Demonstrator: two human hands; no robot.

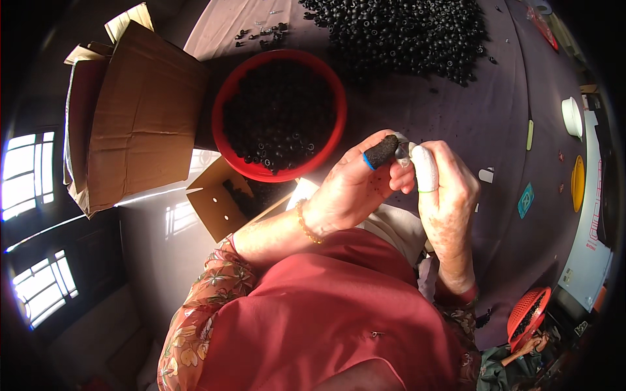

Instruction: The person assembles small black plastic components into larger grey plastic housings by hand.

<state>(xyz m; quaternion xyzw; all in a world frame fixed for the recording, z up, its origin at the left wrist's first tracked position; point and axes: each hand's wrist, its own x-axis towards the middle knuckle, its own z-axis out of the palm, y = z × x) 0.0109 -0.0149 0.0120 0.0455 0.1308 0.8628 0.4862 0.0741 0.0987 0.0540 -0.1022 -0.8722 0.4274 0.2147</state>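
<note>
Both my hands are raised together over the table's near edge. My left hand [355,182] wears a black finger cot [381,152] with a blue rim on its thumb. It pinches a small dark rounded part [402,152] with a shiny, partly clear look; its exact kind I cannot make out. My right hand [447,189] meets it from the right, a white finger cot [426,169] on one digit. Its fingertips close on the same part. Left of my hands stands a red basin [340,124] holding many small black cap-like parts [277,111].
A large heap of black parts [404,36] covers the far table [469,111]. At left are a tall cardboard box [147,111] and a smaller open carton [212,208]. Rightward lie a white bowl [572,117], a yellow dish [578,182] and a red basket [527,316] beside another person's hand [531,347].
</note>
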